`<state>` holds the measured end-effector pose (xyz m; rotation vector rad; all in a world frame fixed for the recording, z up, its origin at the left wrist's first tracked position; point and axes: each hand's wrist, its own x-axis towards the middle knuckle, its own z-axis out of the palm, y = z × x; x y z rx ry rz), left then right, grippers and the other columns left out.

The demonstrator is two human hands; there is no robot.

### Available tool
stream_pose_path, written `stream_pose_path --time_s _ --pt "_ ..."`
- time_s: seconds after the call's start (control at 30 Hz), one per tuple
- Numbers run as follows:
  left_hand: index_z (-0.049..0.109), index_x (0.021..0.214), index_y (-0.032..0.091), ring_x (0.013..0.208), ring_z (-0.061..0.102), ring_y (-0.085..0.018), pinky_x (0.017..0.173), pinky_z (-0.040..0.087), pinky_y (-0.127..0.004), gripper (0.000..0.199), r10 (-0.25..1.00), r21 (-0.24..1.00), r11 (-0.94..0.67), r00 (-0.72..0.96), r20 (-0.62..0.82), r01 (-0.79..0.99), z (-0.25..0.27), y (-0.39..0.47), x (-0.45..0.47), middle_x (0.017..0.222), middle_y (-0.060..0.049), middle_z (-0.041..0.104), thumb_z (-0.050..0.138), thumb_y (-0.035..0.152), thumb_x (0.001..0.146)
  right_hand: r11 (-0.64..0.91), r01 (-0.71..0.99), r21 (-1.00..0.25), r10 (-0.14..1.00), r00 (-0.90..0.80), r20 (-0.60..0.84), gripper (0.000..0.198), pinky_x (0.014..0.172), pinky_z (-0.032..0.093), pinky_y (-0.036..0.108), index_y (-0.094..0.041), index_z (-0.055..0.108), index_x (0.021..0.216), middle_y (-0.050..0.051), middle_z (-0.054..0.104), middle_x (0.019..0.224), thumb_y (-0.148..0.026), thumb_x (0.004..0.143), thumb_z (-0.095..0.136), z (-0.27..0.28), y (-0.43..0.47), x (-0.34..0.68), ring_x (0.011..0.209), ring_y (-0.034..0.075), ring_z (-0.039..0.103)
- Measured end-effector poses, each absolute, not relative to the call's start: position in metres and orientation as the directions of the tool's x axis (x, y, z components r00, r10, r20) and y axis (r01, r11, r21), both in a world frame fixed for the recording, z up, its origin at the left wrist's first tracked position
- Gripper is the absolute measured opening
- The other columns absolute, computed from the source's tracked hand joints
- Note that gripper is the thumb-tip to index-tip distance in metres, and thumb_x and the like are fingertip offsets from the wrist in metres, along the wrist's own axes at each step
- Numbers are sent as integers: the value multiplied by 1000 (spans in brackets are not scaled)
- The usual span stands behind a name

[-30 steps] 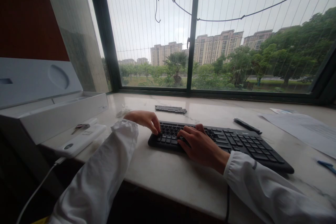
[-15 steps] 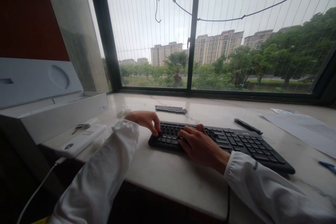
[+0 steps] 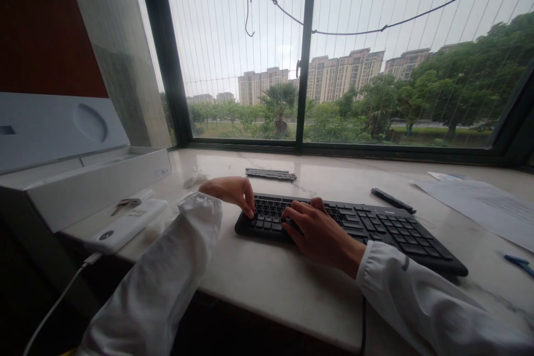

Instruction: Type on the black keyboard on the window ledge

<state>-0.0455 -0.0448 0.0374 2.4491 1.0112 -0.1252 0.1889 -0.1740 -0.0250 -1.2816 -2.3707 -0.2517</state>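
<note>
The black keyboard (image 3: 387,228) lies on the counter (image 3: 267,283), under both hands. I count the clock from the middle of this keyboard, with twelve o'clock toward the window (image 3: 233,39). The left hand (image 3: 231,192) is at about ten o'clock; its thumb and fingertips are drawn close together and reach the keys at the left end. I cannot tell if something small is pinched there. The right hand (image 3: 317,233) rests over the keys nearer to nine o'clock than the centre, its fingers bent; whether they hold anything, I cannot tell.

Well past the keys, at ten o'clock, there is a small row of loose dark keys (image 3: 271,174). A thin black bar (image 3: 392,200) lies just behind the keyboard at two o'clock. Sheets of paper (image 3: 475,200) are between two and three, and a small blue thing (image 3: 519,262) is a little past three. A black cable (image 3: 363,317) shows near six.

Farther away, at nine o'clock, are a white flat device (image 3: 125,225) with a white cable (image 3: 54,311), a metal key (image 3: 125,204) and, slightly higher, an open white box (image 3: 100,175).
</note>
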Motion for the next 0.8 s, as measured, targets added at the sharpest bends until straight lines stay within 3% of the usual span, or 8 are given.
stream_pose_path --time_s 0.23,0.47,0.67,0.8 --pt "72 81 21 72 55 -14 64 36 -23 41 680 367 -572 675 -288 733 27 -37 -39 77 3 68 80 53 55 549 835 -44 756 -474 451 17 92 31 40 -22 61 100 4 63 96 -29 96 47 -25 -174 188 83 17 60" --pt "48 63 20 55 33 -10 55 21 -26 43 699 315 -540 624 -348 781 27 -35 -33 52 8 39 78 50 55 557 831 -17 742 -488 460 18 89 32 38 -21 62 98 4 63 93 -29 96 46 -24 -174 189 82 16 60" --pt "44 60 20 55 32 -10 55 20 -28 46 707 294 -535 610 -357 792 27 -34 -31 51 8 38 77 52 57 555 831 -29 747 -482 458 18 91 34 40 -22 62 97 4 62 93 -29 96 45 -24 -175 188 82 18 59" --pt "41 63 21 57 30 -11 55 20 -27 47 645 361 -556 663 -380 748 25 -32 -38 54 7 36 74 53 62 549 835 -23 747 -478 462 17 91 34 40 -22 62 98 4 63 95 -29 96 46 -24 -175 189 83 18 59"
